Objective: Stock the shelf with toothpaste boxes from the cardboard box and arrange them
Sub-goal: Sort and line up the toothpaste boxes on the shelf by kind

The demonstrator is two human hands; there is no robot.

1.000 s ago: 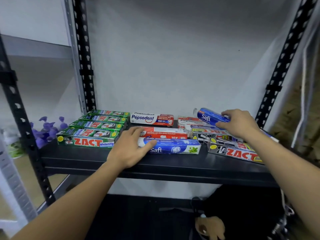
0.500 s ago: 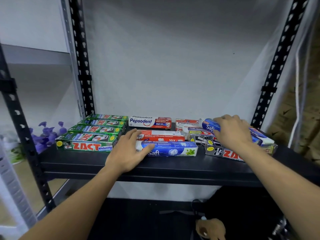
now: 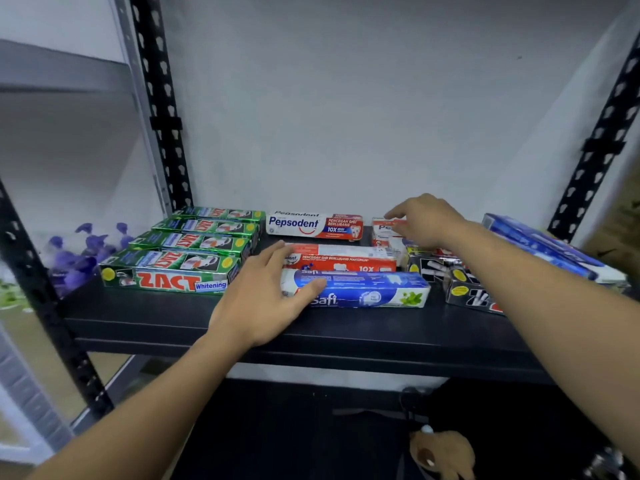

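Observation:
On the black shelf point(image 3: 242, 327) lie several toothpaste boxes. Green Zact boxes point(image 3: 173, 271) form a row at the left. My left hand point(image 3: 263, 296) rests flat with straight fingers on the left end of a blue Safi box point(image 3: 374, 292) and a red Pepsodent box point(image 3: 346, 259) behind it. A white Pepsodent box point(image 3: 313, 226) lies at the back. My right hand point(image 3: 426, 220) hovers with loose fingers over another Pepsodent box point(image 3: 384, 230) at the back. Black Zact boxes point(image 3: 464, 289) lie under my right forearm. A blue Safi box point(image 3: 547, 247) lies at the far right.
Black perforated uprights point(image 3: 162, 109) stand at the left and at the right point(image 3: 602, 140), with a white wall behind. Purple flowers point(image 3: 76, 254) show beyond the left upright. A brown object point(image 3: 443, 452) lies on the dark floor below the shelf.
My right hand set down the blue Safi box at the far right, let go and moved left to the back Pepsodent box. My left hand stayed on the front boxes.

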